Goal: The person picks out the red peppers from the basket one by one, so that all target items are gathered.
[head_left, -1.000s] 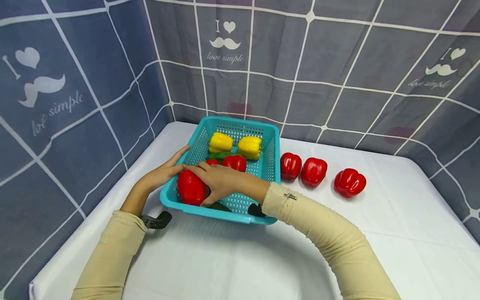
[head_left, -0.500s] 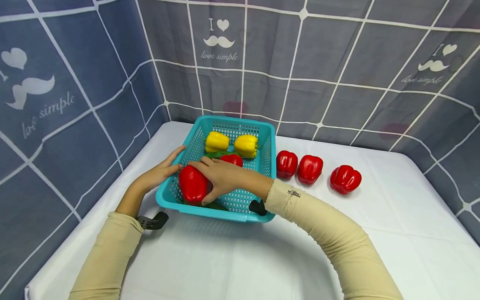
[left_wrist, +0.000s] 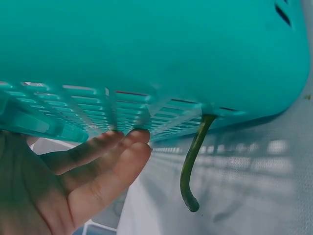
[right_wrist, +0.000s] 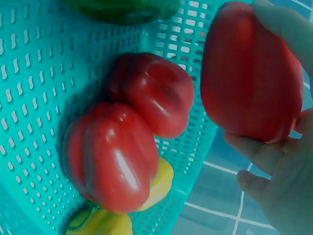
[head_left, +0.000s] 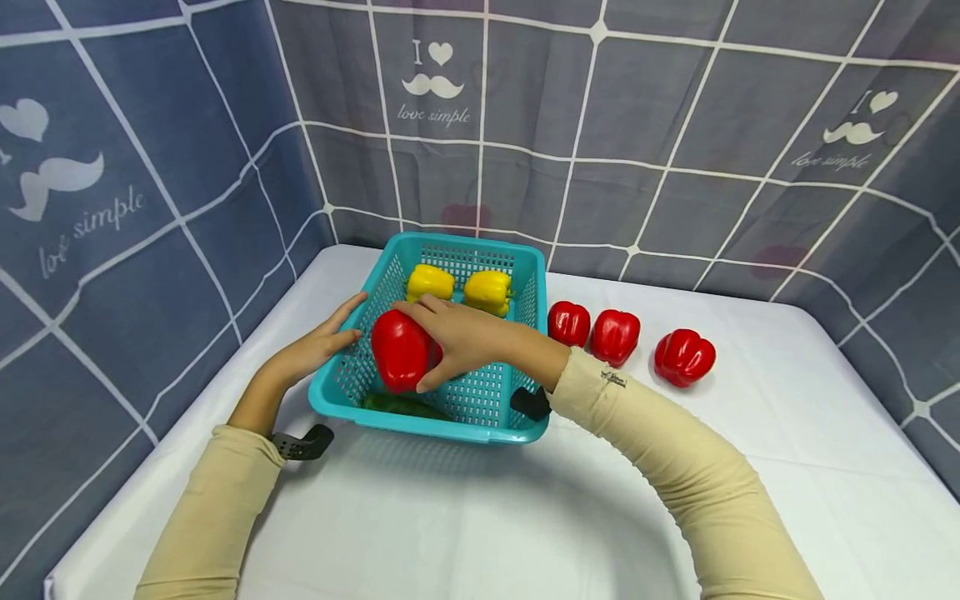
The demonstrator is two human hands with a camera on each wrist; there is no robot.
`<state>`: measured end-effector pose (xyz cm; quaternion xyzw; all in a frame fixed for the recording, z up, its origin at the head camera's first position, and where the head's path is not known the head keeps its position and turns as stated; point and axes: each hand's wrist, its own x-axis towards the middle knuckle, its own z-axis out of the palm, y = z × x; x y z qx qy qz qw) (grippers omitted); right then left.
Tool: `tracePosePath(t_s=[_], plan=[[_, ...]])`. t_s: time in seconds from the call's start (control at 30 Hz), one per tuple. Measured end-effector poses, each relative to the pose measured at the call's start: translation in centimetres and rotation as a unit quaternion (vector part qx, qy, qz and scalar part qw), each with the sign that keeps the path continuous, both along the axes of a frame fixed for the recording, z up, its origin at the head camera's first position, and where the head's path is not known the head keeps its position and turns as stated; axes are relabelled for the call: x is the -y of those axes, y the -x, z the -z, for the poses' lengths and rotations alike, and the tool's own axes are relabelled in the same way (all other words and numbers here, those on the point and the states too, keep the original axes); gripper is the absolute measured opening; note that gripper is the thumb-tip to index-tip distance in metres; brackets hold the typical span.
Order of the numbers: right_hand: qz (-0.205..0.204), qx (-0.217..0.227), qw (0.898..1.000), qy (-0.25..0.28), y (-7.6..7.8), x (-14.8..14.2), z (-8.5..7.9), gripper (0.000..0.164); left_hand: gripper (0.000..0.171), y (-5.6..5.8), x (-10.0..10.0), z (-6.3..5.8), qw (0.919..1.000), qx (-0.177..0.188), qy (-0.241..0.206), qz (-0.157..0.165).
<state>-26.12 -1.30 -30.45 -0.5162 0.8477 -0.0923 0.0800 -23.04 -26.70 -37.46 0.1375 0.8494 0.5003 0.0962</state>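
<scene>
My right hand [head_left: 472, 335] grips a large red bell pepper [head_left: 400, 354], thumb on one side and fingers on the other, above the left part of a turquoise basket [head_left: 442, 432]. In the right wrist view the raised pepper [right_wrist: 252, 73] is apart from two red bell peppers [right_wrist: 115, 156] lying in the basket. My left hand [head_left: 315, 350] is at the basket's left side; in the left wrist view its straight fingers [left_wrist: 110, 171] lie against the outer wall. A long dark green vegetable [head_left: 405, 407] lies along the basket's front; a green stem [left_wrist: 191, 169] pokes out through the slots.
Two yellow bell peppers [head_left: 488, 292] sit at the back of the basket. On the white table [head_left: 420, 517], right of the basket, are three red bell peppers [head_left: 615, 336]. Grey checked cloth [head_left: 675, 100] hangs behind and at the left.
My right hand has lifted the red bell pepper from the basket's front left, moving it up and slightly right. More of the green vegetable beneath shows. My left hand stays at the wall.
</scene>
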Motion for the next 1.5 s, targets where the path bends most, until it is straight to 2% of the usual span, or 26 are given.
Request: tracePosePath(t_s=[0.4, 1.2, 1.5], plan=[[0.04, 0.023, 0.999, 0.023, 1.0, -2.7, -1.2, 0.101, 0.064, -0.1, 0.1, 0.0, 0.9999, -0.002, 0.009, -0.007], [0.085, 0.054, 0.994, 0.05, 2.3, -8.4, -0.7, 0.103, 0.063, 0.0, 0.2, 0.0, 0.9999, 0.004, 0.012, -0.007], [0.099, 0.036, 0.993, 0.061, 2.0, -11.1, -0.2, 0.101, 0.064, 0.0, 0.0, 0.0, 0.9999, 0.004, 0.008, -0.004]])
